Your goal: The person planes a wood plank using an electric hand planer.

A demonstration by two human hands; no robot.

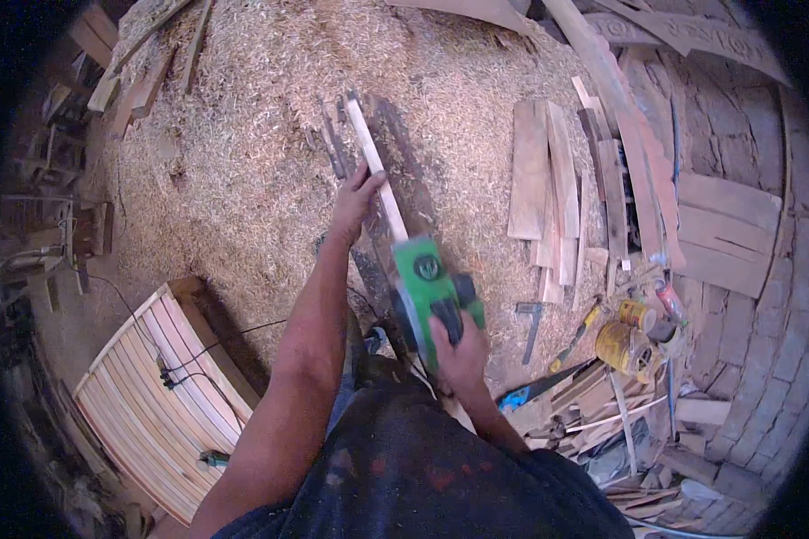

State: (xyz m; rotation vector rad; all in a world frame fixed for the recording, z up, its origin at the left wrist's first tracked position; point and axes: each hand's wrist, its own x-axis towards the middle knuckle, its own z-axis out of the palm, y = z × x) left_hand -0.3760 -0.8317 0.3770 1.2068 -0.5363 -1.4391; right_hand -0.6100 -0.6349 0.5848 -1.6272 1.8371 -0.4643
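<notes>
My right hand (462,356) is wrapped round the black handle of a green electric planer (420,269), which is slightly smeared by motion. The planer sits over the near end of a narrow pale wooden strip (388,208). My left hand (357,201) grips that strip along its middle, thumb and fingers on its two sides. Beneath the strip lies a dark, worn wooden bench (403,148), with the strip's far end near the bench's far end. The planer hides the near part of the strip.
Wood shavings (243,135) cover the floor. A slatted wooden panel (153,368) with a black cable (198,357) lies at left. Boards (539,171), a try square (530,329), a handsaw (539,392) and a yellow container (622,349) are at right.
</notes>
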